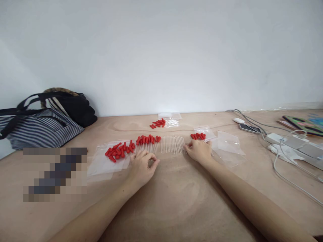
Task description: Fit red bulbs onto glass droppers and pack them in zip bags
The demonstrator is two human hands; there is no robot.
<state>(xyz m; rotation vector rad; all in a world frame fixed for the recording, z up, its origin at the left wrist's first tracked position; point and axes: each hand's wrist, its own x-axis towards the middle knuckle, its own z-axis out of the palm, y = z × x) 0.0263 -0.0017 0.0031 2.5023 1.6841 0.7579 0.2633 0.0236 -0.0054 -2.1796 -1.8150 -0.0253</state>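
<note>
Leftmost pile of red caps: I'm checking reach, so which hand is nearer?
Left. The left hand is just right of the pile of red caps; the right hand is farther right, by the clear tubes.

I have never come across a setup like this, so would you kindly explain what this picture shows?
There is no machine here, only a person's two bare hands, seen by one camera worn on the head that looks forward and down. On the light brown wooden table, a row of thin, clear tubes lies between the hands. The right hand has its fingertips at the row's right end. The left hand is by clear tubes with red bulb-shaped caps. Whether either hand holds anything is hard to tell. Farther left, loose red caps lie on clear plastic bags. A black-and-white striped bag sits at far left.
</note>
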